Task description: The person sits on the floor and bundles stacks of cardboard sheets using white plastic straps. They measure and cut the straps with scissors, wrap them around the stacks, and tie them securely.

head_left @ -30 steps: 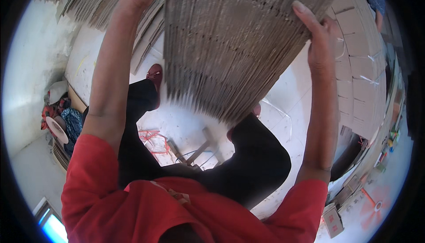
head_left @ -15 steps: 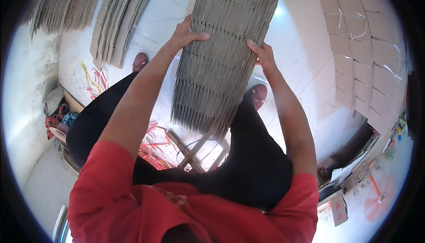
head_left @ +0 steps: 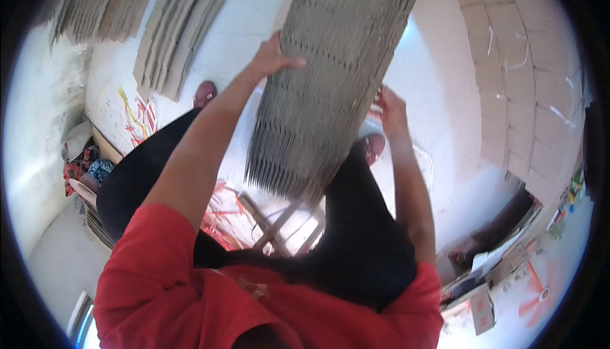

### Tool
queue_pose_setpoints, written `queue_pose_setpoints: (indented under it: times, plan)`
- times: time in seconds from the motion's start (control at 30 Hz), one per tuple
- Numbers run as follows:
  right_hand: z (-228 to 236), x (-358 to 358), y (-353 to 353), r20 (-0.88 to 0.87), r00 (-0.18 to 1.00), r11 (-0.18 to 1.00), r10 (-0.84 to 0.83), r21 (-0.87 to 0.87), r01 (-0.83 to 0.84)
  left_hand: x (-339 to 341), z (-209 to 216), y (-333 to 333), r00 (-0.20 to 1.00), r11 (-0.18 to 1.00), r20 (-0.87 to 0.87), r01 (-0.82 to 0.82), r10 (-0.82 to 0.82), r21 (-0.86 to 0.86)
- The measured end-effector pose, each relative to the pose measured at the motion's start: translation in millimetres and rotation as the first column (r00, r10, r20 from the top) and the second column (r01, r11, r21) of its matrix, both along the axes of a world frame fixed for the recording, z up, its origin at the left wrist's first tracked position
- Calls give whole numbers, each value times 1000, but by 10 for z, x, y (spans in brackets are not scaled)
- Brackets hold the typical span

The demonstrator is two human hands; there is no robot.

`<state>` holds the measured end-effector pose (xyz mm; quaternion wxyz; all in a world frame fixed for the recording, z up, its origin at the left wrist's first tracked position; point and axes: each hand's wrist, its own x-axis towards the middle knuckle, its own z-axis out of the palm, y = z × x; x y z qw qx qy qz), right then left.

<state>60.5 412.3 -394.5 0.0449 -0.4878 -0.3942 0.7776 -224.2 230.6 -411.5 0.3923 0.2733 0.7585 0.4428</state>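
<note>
A long stack of grey-brown folded cardboard dividers (head_left: 324, 76) stretches away from me between my legs. My left hand (head_left: 273, 57) grips its left edge, thumb laid over the top face and fingers down the side, partly hidden. Just off the stack's right edge is my right hand (head_left: 393, 111), its fingers curled in and a little blurred. Whatever those fingers hold is too unclear to make out. A thin pale strap (head_left: 431, 168) loops out beside my right forearm. Under the stack's near end shows a wooden support (head_left: 277, 225).
Red plastic strapping (head_left: 222, 222) lies tangled on the floor by the support. More cardboard stacks (head_left: 184, 25) stand at the far left. Tied cardboard bundles (head_left: 515, 63) line the right side. An orange fan (head_left: 540, 292) and a small box (head_left: 483, 311) are at lower right.
My right hand has let go of the stack's right edge and drawn down and slightly outward, its fingers curling. The pale loop now shows by that forearm. My left hand stays on the stack.
</note>
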Motion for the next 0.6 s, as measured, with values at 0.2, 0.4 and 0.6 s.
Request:
queue_pose_setpoints:
  times: [0.2,0.4,0.6]
  plan:
    - [144,-305,-37,260,932,839,252,420,-344,-17,66,-62,996,992,-84,13,-23,-124]
    - [16,-767,630,176,983,532,48,828,-174,13,92,-98,999,999,-29,-34,34,-22]
    - [-200,-1405,1609,100,987,501,-128,865,-23,37,167,-59,997,995,76,-12,19,-95]
